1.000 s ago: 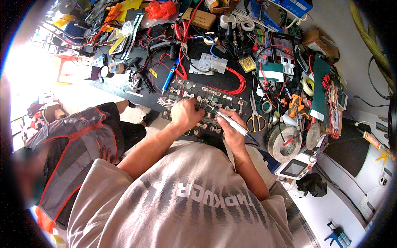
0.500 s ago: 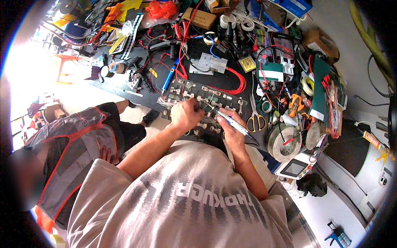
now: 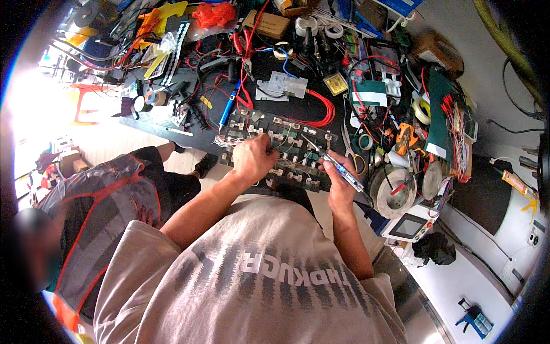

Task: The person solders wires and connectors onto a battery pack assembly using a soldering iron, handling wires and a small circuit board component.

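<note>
A dark board (image 3: 315, 180) with rows of small metal fittings and thin pale wires lies at the bench's near edge. My left hand (image 3: 255, 157) rests over its middle-left, fingers curled together; what they pinch is hidden. My right hand (image 3: 340, 186) is closed round a slim silver soldering iron (image 3: 346, 175) with a dark cord, its thin tip angled up-left over the board's right part. A blue pen-like tool (image 3: 229, 104) lies just beyond the board's upper left, and scissors with gold handles (image 3: 358, 162) lie to its right.
The dark bench (image 3: 154, 127) is crowded with red cables (image 3: 323, 109), tape rolls, tools and boxes. A round metal spool (image 3: 392, 192) and a small touchscreen device (image 3: 409, 226) stand at right. A co-worker in an orange-trimmed grey vest (image 3: 100, 212) is at my left.
My right hand has shifted to the right with the iron, whose tip has moved up and right over the board. My left hand has moved slightly left, its fingers still curled.
</note>
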The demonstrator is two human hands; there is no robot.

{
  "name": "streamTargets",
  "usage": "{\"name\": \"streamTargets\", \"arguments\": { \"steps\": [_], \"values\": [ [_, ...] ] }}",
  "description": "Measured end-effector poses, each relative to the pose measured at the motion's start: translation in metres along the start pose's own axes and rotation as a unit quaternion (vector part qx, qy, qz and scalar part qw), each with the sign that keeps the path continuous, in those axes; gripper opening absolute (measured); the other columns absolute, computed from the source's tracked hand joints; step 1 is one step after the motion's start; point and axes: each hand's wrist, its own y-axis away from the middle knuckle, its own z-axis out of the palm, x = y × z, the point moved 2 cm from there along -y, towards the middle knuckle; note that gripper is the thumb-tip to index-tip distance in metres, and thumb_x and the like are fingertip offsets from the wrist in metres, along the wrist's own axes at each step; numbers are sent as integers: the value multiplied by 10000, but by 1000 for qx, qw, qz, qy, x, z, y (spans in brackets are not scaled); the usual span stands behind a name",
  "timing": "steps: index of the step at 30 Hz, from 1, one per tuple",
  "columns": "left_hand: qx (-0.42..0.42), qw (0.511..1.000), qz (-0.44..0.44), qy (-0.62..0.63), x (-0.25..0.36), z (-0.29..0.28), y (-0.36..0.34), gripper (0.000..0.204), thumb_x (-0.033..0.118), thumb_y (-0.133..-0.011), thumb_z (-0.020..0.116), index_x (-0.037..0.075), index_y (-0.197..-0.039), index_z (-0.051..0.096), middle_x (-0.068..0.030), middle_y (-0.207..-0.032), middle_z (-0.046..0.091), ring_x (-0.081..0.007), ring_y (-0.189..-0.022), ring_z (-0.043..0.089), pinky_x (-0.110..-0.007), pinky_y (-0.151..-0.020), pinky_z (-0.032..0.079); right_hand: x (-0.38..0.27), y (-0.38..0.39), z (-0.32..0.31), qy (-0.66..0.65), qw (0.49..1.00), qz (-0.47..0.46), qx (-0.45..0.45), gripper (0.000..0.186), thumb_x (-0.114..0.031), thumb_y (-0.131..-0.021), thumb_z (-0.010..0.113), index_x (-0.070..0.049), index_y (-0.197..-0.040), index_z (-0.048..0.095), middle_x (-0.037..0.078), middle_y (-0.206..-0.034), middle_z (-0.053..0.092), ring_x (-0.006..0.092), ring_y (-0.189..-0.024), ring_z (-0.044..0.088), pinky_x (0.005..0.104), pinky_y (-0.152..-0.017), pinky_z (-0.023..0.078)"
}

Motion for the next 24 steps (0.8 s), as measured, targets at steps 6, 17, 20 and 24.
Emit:
{"name": "streamTargets", "arguments": {
  "steps": [6, 17, 20, 24],
  "values": [
    [19, 995, 91, -22, 9, 7, -3, 240, 278, -888, 705, 66, -998, 692, -196, -867, 736, -400, -831, 733, -520, -745, 575, 0, 4, 1, 5, 1000, 10, 1, 279, -58, -949, 736, 44, -1202, 682, 146, -1050, 749, 212, -937, 738, 337, -852, 602],
    [-62, 996, 24, -56, 12, 7, -11, 277, 307, -855, 751, 53, -951, 697, -197, -846, 745, -401, -837, 739, -507, -771, 588, -1, -10, 29, 23, 999, -47, -13, 238, -45, -956, 743, 40, -1176, 718, 98, -1044, 759, 138, -918, 714, 273, -840, 571],
    [-56, 998, 8, -22, 15, 2, -8, 302, 321, -841, 761, 48, -956, 699, -196, -855, 748, -405, -845, 738, -506, -771, 588, -1, -13, 31, 42, 997, -52, -28, 261, -44, -957, 741, 48, -1197, 695, 117, -1059, 751, 161, -942, 718, 286, -849, 577],
    [-50, 999, -4, -6, 12, 2, -7, 313, 321, -833, 761, 44, -964, 698, -201, -862, 750, -408, -849, 737, -509, -773, 584, 6, -15, 35, 4, 999, -28, -30, 275, -43, -955, 745, 48, -1208, 685, 120, -1064, 749, 170, -955, 721, 287, -854, 578]
  ]
}}
